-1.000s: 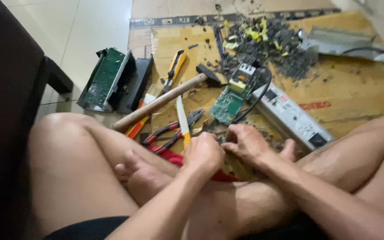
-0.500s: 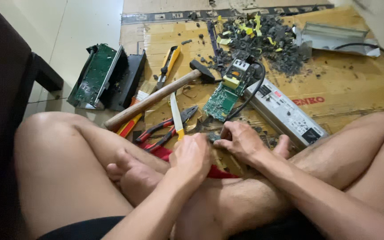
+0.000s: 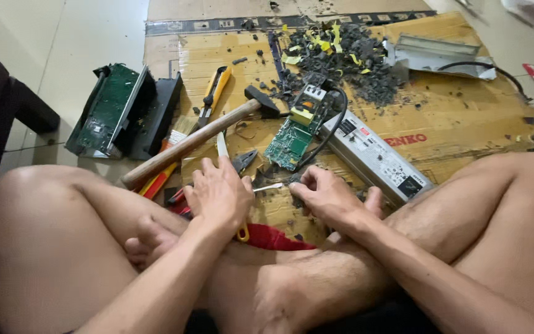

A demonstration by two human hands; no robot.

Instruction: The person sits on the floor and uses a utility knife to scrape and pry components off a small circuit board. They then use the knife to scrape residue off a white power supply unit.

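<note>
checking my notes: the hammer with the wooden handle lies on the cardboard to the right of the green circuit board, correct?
Not quite. The head view shows the hammer lying on the cardboard to the left of the green circuit board, not to its right; its handle is wooden.

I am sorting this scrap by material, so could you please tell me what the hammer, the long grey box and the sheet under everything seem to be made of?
Hammer: pale, matt, grained handle, likely wood; dark dull head, probably steel.
Long grey box: smooth silver-grey casing with straight ridges, seemingly aluminium or similar metal.
Sheet: brown and matt with faint ribbing, evidently corrugated cardboard.
</note>
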